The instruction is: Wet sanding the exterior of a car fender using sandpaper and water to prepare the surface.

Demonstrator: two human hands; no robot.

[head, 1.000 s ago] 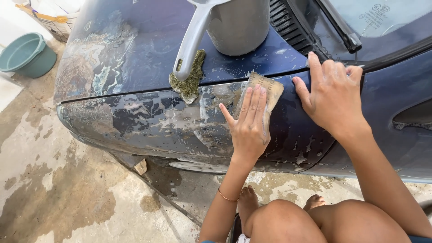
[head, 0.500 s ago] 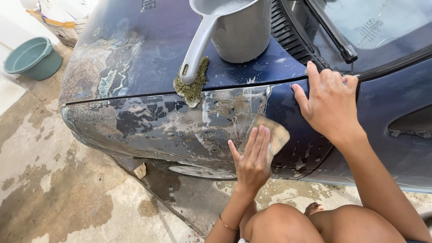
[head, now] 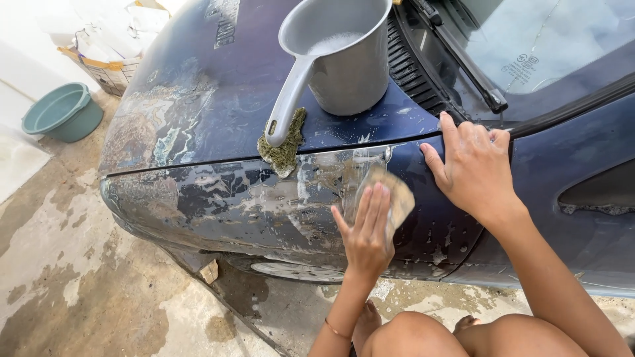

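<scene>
Far left there's a teal basin (head: 63,111) sitting on the wet concrete floor (head: 86,291), well away from the action. On the dark blue car (head: 198,86), a grey plastic dipper (head: 340,56) with sudsy water sits on the hood, its handle resting on a mossy green scrub pad (head: 286,142). The left hand (head: 367,231) has its fingers flat, pressing a tan sanding sheet (head: 397,195) against the fender. Half a second ago it was lower on the panel, a second ago higher, so it's scrubbing up and down over the scuffed paint. The right hand (head: 473,165) stays spread open, braced by the hood seam, holding nothing.
</scene>
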